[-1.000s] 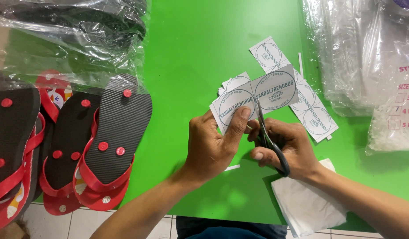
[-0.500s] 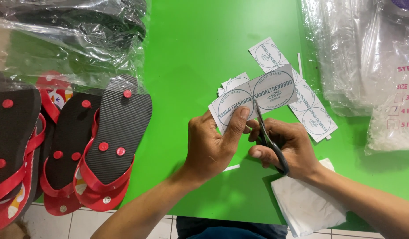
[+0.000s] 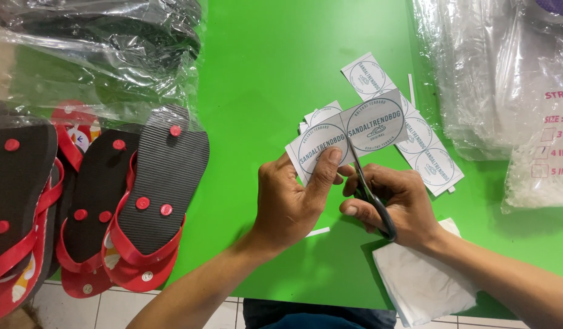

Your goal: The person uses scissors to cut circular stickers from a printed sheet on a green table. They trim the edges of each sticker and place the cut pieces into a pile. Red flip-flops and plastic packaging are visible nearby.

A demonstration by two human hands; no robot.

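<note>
The left hand [image 3: 290,204] holds a strip of white paper labels [image 3: 348,137] up off the green tabletop [image 3: 263,73], its grip closed on the strip's near-left end, with the thumb pressed flat on the printed face of the left label and the other fingers curled out of sight beneath it. The strip carries two round blue-grey printed emblems side by side and tilts slightly, its right end higher than its left. The right hand [image 3: 394,204] works a pair of scissors [image 3: 369,192] with dark handles; its grip is wrapped through and around the handles, fingers folded in, and the blades point up and away from the person, meeting the lower edge of the strip between the two emblems. How far the blades are parted cannot be told. Just behind the held strip lie more printed labels [image 3: 427,152] flat on the tabletop, some in a longer strip running away to the upper left, others tucked partly under the held one. A thin white paper sliver [image 3: 318,232] lies by the left wrist. A crumpled white sheet [image 3: 418,280] sits under the right forearm at the tabletop's near edge. To the left, black-soled flip-flops with red straps [image 3: 141,201] lie sole-up in a row, with clear plastic bags [image 3: 98,42] behind them. More clear plastic bags [image 3: 506,91] are stacked at the far right.
</note>
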